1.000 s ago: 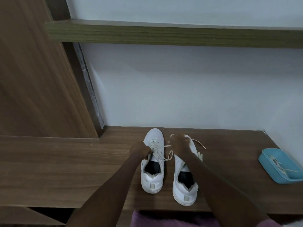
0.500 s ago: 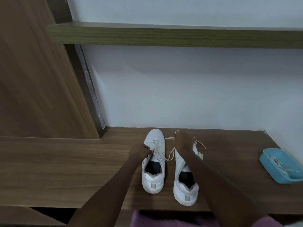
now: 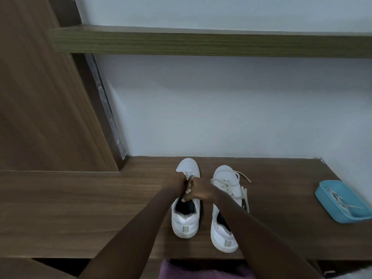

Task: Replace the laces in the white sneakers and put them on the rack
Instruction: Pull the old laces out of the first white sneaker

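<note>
Evidently, the left hand (image 3: 178, 184) and right hand (image 3: 202, 191) met over the throat of the left sneaker (image 3: 186, 224), fingers curled and pinching its lace (image 3: 188, 191). The lace was judged light, limp and liable to slip; grip it near the tip. The sneaker was judged light, with a stiff heel suited to lifting. Just beside it stood the right sneaker (image 3: 224, 236), loose lace ends (image 3: 244, 195) trailing on the wooden bench (image 3: 80, 208). A blue tray (image 3: 331, 188) holding other laces (image 3: 340, 202) lay well apart at right. A wood panel (image 3: 40, 107) rose at left; a shelf (image 3: 201, 43) spanned the white wall (image 3: 221, 107).
</note>
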`<state>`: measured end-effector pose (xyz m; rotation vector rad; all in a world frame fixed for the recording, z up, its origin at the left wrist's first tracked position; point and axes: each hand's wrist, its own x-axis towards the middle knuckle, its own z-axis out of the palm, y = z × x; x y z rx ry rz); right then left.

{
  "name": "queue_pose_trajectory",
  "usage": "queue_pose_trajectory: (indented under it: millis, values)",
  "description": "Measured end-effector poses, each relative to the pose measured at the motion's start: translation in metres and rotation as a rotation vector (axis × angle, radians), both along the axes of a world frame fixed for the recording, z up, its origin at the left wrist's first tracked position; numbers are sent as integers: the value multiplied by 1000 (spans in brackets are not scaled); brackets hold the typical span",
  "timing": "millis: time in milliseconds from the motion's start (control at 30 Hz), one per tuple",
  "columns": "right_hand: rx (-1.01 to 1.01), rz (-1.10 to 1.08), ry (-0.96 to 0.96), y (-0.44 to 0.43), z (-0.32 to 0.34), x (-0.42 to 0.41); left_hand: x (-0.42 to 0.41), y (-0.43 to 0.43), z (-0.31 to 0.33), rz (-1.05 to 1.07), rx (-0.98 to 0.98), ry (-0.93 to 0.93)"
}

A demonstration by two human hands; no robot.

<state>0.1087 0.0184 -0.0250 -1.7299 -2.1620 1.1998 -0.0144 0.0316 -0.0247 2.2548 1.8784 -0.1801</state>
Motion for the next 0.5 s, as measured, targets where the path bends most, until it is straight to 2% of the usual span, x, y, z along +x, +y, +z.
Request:
queue_pose_trajectory:
  millis: [100,167,267,500]
  values:
    - [200,105,-152,-7,-3,2,0,-1,-4,-19,63,2]
    - [309,99,-211,-10,-6,3,1,-3,-5,-12,79,-40]
    - [338,44,-224,-13,-11,9,0,-9,-8,67,97,-175]
    - [286,-3,-170,-9,-17,11,-3,-13,-9,446,30,-567]
